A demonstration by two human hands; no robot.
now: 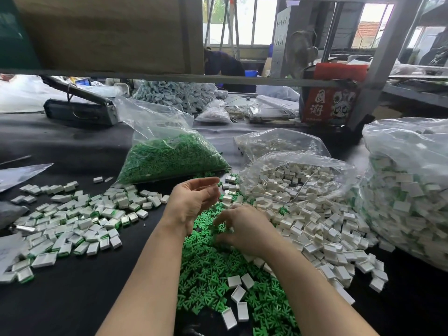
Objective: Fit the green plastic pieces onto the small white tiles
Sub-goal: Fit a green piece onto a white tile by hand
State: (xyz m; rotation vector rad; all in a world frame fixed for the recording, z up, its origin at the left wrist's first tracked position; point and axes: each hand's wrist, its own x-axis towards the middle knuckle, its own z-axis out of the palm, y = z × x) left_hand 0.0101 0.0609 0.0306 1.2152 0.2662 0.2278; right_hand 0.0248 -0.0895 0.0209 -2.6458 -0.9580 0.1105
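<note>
Head view: the green plastic pieces [213, 270] are heaped loose on the bench [80, 304] directly beneath both hands, and the small white tiles [322, 229] are spilled in a wide drift just beyond and outboard of the right hand [244, 229]. That hand is lowered palm down onto the green heap, its fingertips [224, 220] drawn together over the pieces; whether one is actually pinched cannot be told, since the spot is blurred. The left hand [191, 202] is held just above the heap, palm turned inward, fingers loosely curled around nothing visible. A picking step is judged to be in hand. It would be done well if a single green piece were lifted clear of its tangled neighbours, turned so its prongs face the tile's hollow side, and pressed in squarely. Outboard of the left hand, finished tiles with green edges [72, 226] are spread; bags of stock [169, 156] lie beyond the fingertips.
</note>
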